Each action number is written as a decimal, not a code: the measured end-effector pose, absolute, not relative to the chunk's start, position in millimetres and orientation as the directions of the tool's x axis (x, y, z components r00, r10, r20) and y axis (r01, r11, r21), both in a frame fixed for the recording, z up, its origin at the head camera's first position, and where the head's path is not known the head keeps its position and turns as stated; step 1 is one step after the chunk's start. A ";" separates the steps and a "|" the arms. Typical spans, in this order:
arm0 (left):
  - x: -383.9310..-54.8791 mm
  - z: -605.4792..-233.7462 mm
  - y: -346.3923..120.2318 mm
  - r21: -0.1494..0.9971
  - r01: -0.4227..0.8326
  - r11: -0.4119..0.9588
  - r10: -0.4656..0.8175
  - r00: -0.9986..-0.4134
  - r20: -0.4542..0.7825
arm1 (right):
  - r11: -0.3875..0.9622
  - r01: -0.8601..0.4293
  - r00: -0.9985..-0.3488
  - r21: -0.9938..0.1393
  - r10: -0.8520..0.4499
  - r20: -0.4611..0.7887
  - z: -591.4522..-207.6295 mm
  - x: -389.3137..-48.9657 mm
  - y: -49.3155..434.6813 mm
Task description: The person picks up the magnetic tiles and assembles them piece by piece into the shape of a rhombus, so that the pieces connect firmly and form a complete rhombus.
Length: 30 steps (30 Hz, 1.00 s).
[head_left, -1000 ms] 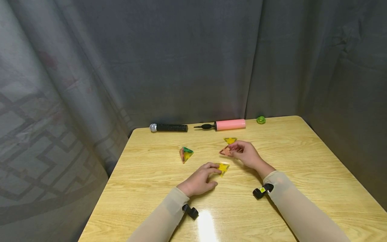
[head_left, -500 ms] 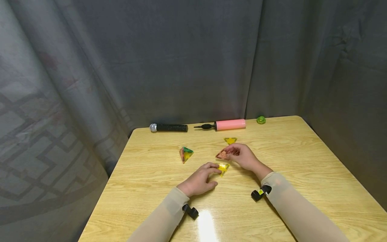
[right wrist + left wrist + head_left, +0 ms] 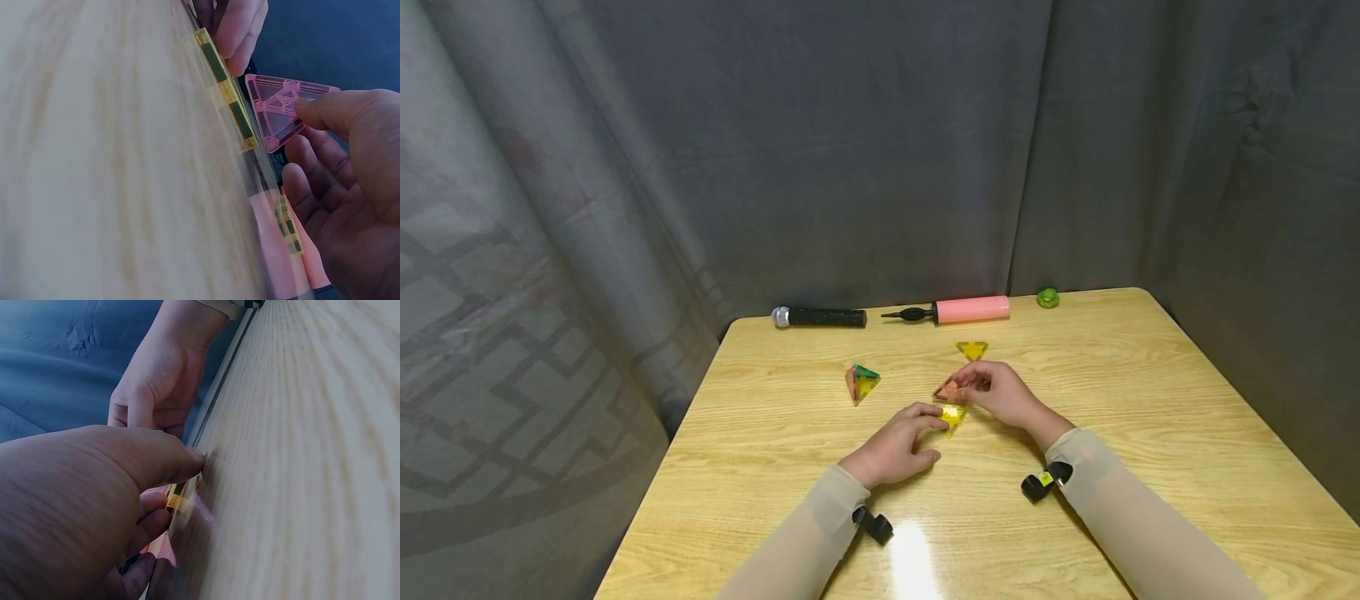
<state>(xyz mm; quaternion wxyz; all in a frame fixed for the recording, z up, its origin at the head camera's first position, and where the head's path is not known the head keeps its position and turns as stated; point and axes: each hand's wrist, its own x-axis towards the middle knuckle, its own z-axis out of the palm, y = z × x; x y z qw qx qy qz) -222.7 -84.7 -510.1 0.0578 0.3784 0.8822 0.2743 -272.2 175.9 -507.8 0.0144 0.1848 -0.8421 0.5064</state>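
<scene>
My right hand (image 3: 1011,398) pinches a translucent pink triangular magnetic tile (image 3: 265,115) between thumb and fingers. In the right wrist view the tile is tilted up, with one edge close to a yellow triangular magnetic tile (image 3: 225,90) that lies flat; whether they touch I cannot tell. On the left end of that yellow tile (image 3: 955,415) rest the fingertips of my left hand (image 3: 891,448), its thumb apart from them. Farther back, beyond my right hand, lies another yellow triangular tile (image 3: 972,349). To the left stands a small pyramid (image 3: 863,383) with green, yellow and orange-pink faces.
Along the back edge of the wooden table (image 3: 760,492) lie a black microphone (image 3: 823,317) with a silver head and a pink hand pump (image 3: 972,309) with a black nozzle. A small green toy (image 3: 1047,297) sits at the back right. Grey curtains (image 3: 880,150) hang behind.
My right hand has moved toward me and slightly left with the pink tile, from beside the far yellow tile to the near one. My left hand has stayed in place.
</scene>
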 end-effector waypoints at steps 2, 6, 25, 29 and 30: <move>-223.0 -510.5 -84.7 0.527 0.639 0.561 0.700 -0.706 0.110 | 0.415 -0.319 -0.932 -0.852 -0.301 0.202 -508.5 -272.2 175.2; -223.4 -511.1 -84.6 0.524 0.641 0.561 0.701 -0.704 0.111 | 0.407 -0.318 -0.930 -0.856 -0.311 0.198 -509.8 -271.8 174.2; -223.5 -510.5 -86.0 0.511 0.619 0.596 0.670 -0.734 0.108 | 0.403 -0.301 -0.928 -0.864 -0.333 0.168 -509.6 -269.2 171.7; -223.9 -510.8 -86.2 0.514 0.618 0.595 0.671 -0.734 0.107 | 0.395 -0.319 -0.921 -0.862 -0.342 0.184 -510.6 -269.6 172.1; -224.1 -510.9 -86.3 0.514 0.619 0.594 0.672 -0.733 0.107 | 0.392 -0.324 -0.919 -0.861 -0.346 0.189 -511.0 -269.7 172.3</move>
